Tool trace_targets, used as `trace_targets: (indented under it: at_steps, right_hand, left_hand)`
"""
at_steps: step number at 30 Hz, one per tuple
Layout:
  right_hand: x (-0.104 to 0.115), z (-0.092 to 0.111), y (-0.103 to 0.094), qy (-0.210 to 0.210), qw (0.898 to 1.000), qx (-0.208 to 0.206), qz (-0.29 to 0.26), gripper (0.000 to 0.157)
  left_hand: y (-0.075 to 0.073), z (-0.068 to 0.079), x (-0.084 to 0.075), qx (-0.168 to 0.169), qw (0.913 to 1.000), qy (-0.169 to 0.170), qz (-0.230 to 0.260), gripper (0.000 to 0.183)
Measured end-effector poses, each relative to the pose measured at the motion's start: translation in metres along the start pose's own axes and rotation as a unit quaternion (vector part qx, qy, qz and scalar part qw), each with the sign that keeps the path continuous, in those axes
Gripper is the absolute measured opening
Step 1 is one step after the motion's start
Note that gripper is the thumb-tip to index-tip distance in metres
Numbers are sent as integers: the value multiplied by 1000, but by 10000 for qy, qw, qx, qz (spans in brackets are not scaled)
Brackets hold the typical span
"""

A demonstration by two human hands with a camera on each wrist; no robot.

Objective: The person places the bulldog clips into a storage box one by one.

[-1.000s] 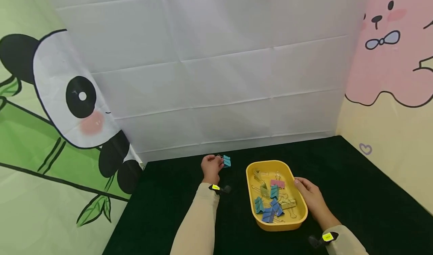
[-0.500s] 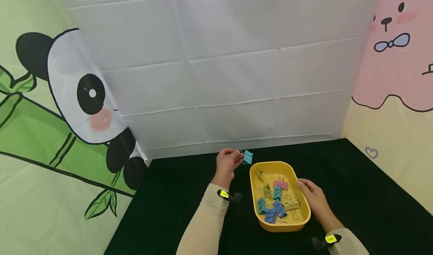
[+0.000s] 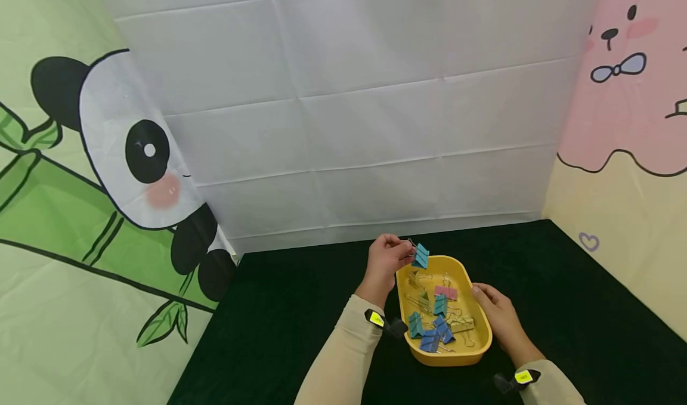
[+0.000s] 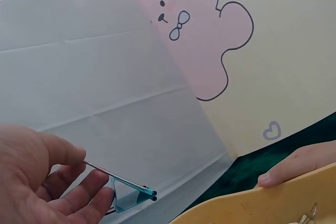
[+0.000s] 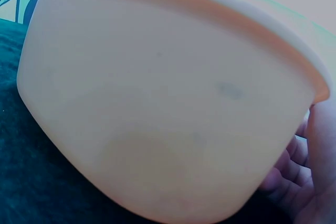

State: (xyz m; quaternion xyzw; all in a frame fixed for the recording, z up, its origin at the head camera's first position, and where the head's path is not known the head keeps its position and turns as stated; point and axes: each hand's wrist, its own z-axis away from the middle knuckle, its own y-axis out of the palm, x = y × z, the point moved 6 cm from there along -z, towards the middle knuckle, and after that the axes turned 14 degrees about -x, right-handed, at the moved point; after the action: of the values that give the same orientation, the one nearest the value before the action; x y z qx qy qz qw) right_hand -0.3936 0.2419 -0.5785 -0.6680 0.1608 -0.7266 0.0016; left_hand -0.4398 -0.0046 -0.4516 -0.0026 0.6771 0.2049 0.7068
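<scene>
A blue-teal binder clip (image 3: 421, 256) is pinched by its wire handles between the thumb and fingers of my left hand (image 3: 380, 269). The clip is over the far-left rim of a yellow plastic tray (image 3: 448, 360). In the left wrist view, the clip (image 4: 128, 202) shows side-on, its closed edge pointing away from the fingers. My right hand (image 3: 501, 318) grips the tray's right side, thumb at the rim. The right wrist view has its fingers (image 5: 294, 174) curled against the outer wall, partly hidden by the tray. Inside lie several binder clips, among them a pink clip (image 3: 446, 293) and a blue clip (image 3: 429, 341).
Dark green cloth (image 3: 300, 309) covers the table around the tray. A white sheet (image 3: 365, 124) hangs along the back edge. Printed panels stand at both sides, a panda (image 3: 115, 172) on the left and a pink bear (image 3: 617, 118) on the right.
My left hand has carried the blue-teal clip rightward, from beside the tray to above its far-left rim. The right hand keeps its hold, and the clips inside look the same.
</scene>
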Motion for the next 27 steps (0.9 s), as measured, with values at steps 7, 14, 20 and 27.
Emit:
trace_targets:
  at_steps: [7,14,20,27]
  right_hand:
    - [-1,0,6,45,10000,-2,-22,75]
    - [0,-2,9,-9,10000,22,-31,77]
    - [-2,-1,5,-46,9999,-37,81,76]
    - [23,-3,-22,-483,9904,-1277,-198,53]
  left_hand:
    - [4,5,-8,229,9995,145,-158,23]
    - [4,9,-27,454,9975,462,-290,23]
    - [-16,3,-27,290,9976,530,-329,15]
    - [-45,-6,-48,74,9929,882,-797,14]
